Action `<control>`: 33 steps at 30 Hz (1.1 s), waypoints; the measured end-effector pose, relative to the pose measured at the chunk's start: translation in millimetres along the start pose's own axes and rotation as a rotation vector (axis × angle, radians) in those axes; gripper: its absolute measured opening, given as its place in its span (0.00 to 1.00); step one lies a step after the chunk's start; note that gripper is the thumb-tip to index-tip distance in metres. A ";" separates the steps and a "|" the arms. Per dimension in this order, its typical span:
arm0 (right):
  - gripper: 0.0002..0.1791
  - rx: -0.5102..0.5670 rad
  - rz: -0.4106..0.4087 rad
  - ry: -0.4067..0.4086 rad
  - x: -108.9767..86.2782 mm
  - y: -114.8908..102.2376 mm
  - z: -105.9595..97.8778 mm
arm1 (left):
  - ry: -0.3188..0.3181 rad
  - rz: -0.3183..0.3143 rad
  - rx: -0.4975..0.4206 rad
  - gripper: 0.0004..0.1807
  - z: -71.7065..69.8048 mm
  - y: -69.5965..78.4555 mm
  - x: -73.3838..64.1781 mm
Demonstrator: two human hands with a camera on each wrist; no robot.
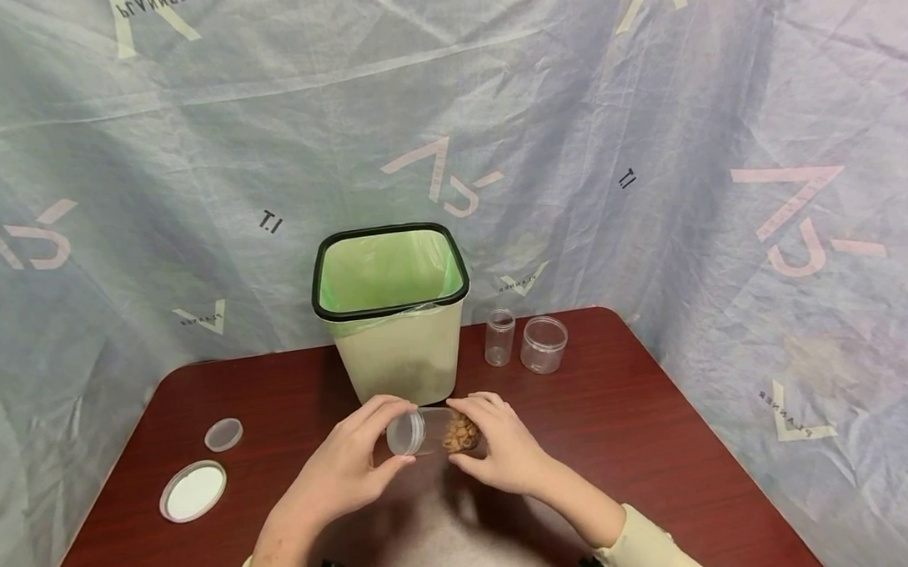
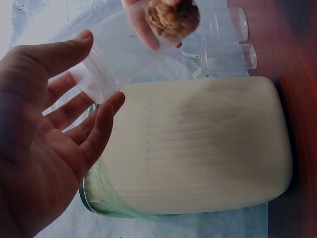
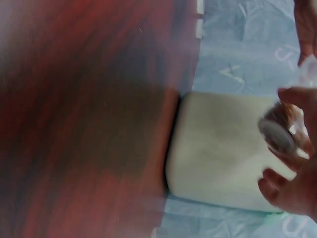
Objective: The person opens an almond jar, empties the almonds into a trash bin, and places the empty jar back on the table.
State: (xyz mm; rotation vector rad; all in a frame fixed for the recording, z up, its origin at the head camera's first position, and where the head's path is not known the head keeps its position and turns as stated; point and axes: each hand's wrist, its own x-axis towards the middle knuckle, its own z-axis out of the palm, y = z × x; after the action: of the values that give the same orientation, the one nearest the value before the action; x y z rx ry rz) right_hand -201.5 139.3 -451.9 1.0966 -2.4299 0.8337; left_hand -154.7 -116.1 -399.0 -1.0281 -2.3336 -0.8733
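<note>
Between my two hands a clear plastic jar [image 1: 433,431] is held on its side above the table, in front of the bin. Small brown pieces [image 1: 462,433], whose kind I cannot tell, are gathered at its right end. My left hand [image 1: 355,454] grips the translucent lid [image 1: 405,434] at the jar's left end, thumb below and fingers above in the head view. The base end is gripped by my right hand [image 1: 500,440]. In the left wrist view the lid [image 2: 99,82] sits between thumb and fingers. The right wrist view shows the jar's base [image 3: 277,136], slightly blurred.
A cream bin [image 1: 400,360] with a black rim and green liner stands behind the jar. Two clear jars without lids, one narrow [image 1: 499,340] and one wide [image 1: 544,347], stand at the back right. A small lid [image 1: 223,435] and a larger white-centred lid [image 1: 193,491] lie left.
</note>
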 end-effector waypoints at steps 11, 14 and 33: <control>0.37 0.016 -0.092 -0.016 0.4 7.1 -5.9 | 0.009 -0.004 -0.018 0.31 2.1 -2.5 -3.6; 0.37 0.005 -0.096 0.003 0.6 6.7 -6.7 | 0.015 0.002 -0.016 0.30 2.5 -4.1 -4.4; 0.35 -0.162 -0.119 0.169 4.7 -0.4 -2.5 | 0.118 -0.294 0.167 0.21 12.1 -6.2 -7.7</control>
State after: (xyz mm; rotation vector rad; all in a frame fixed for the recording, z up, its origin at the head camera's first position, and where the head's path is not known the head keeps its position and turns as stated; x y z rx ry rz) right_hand -204.1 138.1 -447.3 1.0534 -2.2262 0.6514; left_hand -156.4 -114.7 -414.5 -0.5598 -2.4438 -0.8022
